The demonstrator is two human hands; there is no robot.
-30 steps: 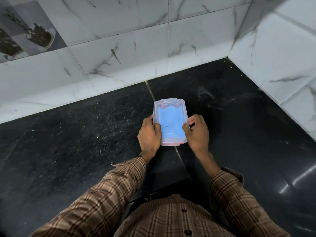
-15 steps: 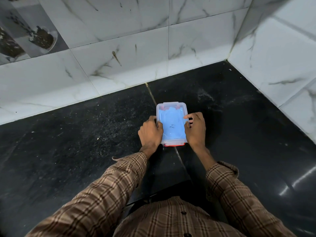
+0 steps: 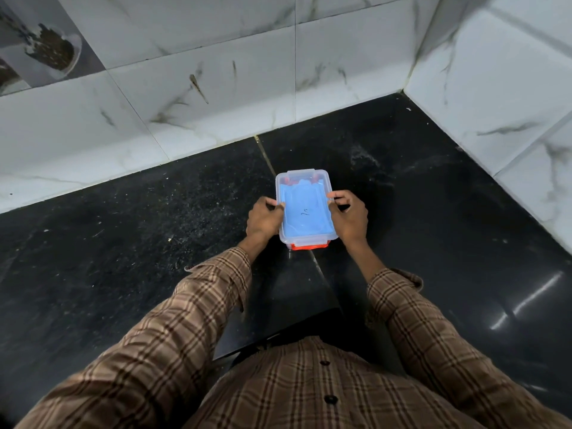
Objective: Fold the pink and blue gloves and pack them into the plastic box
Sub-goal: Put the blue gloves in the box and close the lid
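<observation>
A small clear plastic box (image 3: 306,178) with its lid on sits on the black floor in front of me. Through the lid I see the blue glove (image 3: 305,213) lying flat and filling most of the box. Slivers of pink or red (image 3: 288,180) show at the far corners beneath it. An orange clip (image 3: 309,246) shows at the box's near end. My left hand (image 3: 263,219) grips the box's left long side and my right hand (image 3: 349,218) grips its right long side, fingers curled over the lid edges.
The box rests on a dusty black stone floor (image 3: 154,243) in a corner of white marble-tiled walls (image 3: 216,88). The right wall (image 3: 510,103) runs close by. My checked sleeves and shirt fill the lower view.
The box has moved slightly away from me along the floor with both hands still on its sides; the orange clip at the near end has come into view.
</observation>
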